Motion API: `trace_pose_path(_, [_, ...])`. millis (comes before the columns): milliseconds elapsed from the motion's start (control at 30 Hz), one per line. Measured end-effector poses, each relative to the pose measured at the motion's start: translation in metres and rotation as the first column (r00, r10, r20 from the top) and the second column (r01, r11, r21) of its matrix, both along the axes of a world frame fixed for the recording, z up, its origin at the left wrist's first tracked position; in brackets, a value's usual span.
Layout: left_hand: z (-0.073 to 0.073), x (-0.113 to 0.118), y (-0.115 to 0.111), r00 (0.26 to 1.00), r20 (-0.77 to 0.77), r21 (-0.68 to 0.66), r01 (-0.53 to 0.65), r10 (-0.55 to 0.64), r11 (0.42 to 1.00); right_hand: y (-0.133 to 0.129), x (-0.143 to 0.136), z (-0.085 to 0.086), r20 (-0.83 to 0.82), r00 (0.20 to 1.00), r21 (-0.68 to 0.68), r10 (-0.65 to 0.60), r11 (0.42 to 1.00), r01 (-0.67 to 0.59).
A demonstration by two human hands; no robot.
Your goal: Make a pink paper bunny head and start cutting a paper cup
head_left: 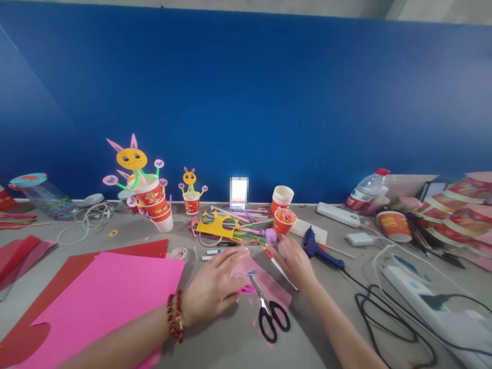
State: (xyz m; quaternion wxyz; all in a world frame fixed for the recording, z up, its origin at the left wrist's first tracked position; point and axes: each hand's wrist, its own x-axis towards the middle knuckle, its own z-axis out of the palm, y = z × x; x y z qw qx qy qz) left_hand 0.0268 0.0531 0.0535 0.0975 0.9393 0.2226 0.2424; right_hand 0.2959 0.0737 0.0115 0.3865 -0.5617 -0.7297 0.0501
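My left hand (pixel 217 281), a red beaded bracelet on its wrist, rests with fingers stretched over pink paper pieces (pixel 271 282). Beyond them, the fingertips of my right hand (pixel 294 260) close on a small purple object (pixel 271 236), its kind unclear. Black-handled scissors (pixel 267 312) lie between my hands, blades toward the pink paper. A red and white pen (pixel 279 266) lies beside my right hand. Just behind stands a patterned paper cup (pixel 285 221) filled with orange and pink scraps.
Large pink sheets (pixel 111 302) cover the left side. Yellow cut-out card (pixel 217 224) lies on colourful pipe cleaners (pixel 253 220). Cup figures (pixel 144 189) stand at the back left. A blue glue gun (pixel 321 250) with its cord, a power strip (pixel 430 302) and a bottle (pixel 367 192) occupy the right.
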Motion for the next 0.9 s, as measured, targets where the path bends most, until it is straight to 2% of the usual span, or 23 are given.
trace_pose_path(33, [0.007, 0.003, 0.005, 0.998, -0.069, 0.145, 0.019, -0.009, 0.989, -0.006, -0.005, 0.007, 0.076, 0.993, 0.007, 0.087, 0.996, -0.088])
trace_pose_path(100, [0.017, 0.011, 0.013, 0.983, -0.184, 0.310, 0.055, 0.003, 0.949, -0.016, -0.015, 0.018, 0.170, 0.959, -0.003, 0.227, 0.973, -0.230])
trace_pose_path(200, [0.021, 0.025, 0.020, 0.942, -0.335, 0.363, 0.107, 0.023, 0.926, -0.026, -0.022, 0.025, 0.187, 0.927, -0.122, 0.326, 0.944, -0.308])
trace_pose_path(300, [0.017, 0.034, 0.026, 0.917, -0.399, 0.255, 0.136, -0.023, 0.957, -0.028, -0.020, 0.022, 0.235, 0.910, -0.192, 0.342, 0.934, -0.302])
trace_pose_path(367, [0.016, 0.036, 0.030, 0.902, -0.418, 0.104, 0.166, -0.109, 0.981, -0.030, -0.019, 0.020, 0.293, 0.894, -0.202, 0.339, 0.936, -0.289])
trace_pose_path(433, [0.019, 0.034, 0.033, 0.883, -0.399, -0.087, 0.233, -0.248, 0.969, -0.034, -0.019, 0.021, 0.344, 0.870, -0.213, 0.354, 0.932, -0.295])
trace_pose_path(500, [0.025, 0.031, 0.035, 0.869, -0.313, -0.307, 0.289, -0.382, 0.907, -0.040, -0.019, 0.024, 0.364, 0.850, -0.223, 0.380, 0.922, -0.317])
trace_pose_path(567, [0.032, 0.024, 0.036, 0.866, -0.195, -0.562, 0.285, -0.460, 0.776, -0.045, -0.017, 0.029, 0.352, 0.842, -0.235, 0.409, 0.909, -0.344])
trace_pose_path(633, [0.037, 0.014, 0.035, 0.875, -0.115, -0.777, 0.215, -0.470, 0.591, -0.045, -0.008, 0.033, 0.324, 0.859, -0.224, 0.397, 0.914, -0.338])
trace_pose_path(667, [0.039, 0.009, 0.035, 0.884, -0.101, -0.835, 0.174, -0.457, 0.522, -0.044, -0.001, 0.035, 0.299, 0.881, -0.205, 0.367, 0.926, -0.316])
trace_pose_path(700, [0.041, 0.004, 0.036, 0.897, -0.101, -0.849, 0.148, -0.431, 0.507, -0.041, 0.007, 0.037, 0.265, 0.908, -0.185, 0.324, 0.942, -0.282])
trace_pose_path(733, [0.042, 0.001, 0.037, 0.914, -0.118, -0.823, 0.129, -0.389, 0.554, -0.038, 0.014, 0.038, 0.209, 0.943, -0.153, 0.259, 0.961, -0.230])
trace_pose_path(767, [0.043, -0.001, 0.040, 0.932, -0.154, -0.756, 0.103, -0.329, 0.647, -0.035, 0.021, 0.038, 0.125, 0.972, -0.115, 0.199, 0.976, -0.185])
trace_pose_path(833, [0.042, 0.004, 0.046, 0.956, -0.249, -0.517, 0.006, -0.157, 0.856, -0.030, 0.029, 0.037, -0.083, 0.995, -0.044, 0.049, 0.998, -0.053])
trace_pose_path(867, [0.040, 0.010, 0.050, 0.955, -0.288, -0.385, -0.050, -0.069, 0.922, -0.029, 0.030, 0.036, -0.194, 0.981, -0.010, -0.010, 1.000, 0.009])
trace_pose_path(900, [0.037, 0.019, 0.054, 0.947, -0.321, -0.295, -0.077, -0.023, 0.952, -0.028, 0.029, 0.034, -0.293, 0.954, 0.014, -0.055, 0.998, 0.062])
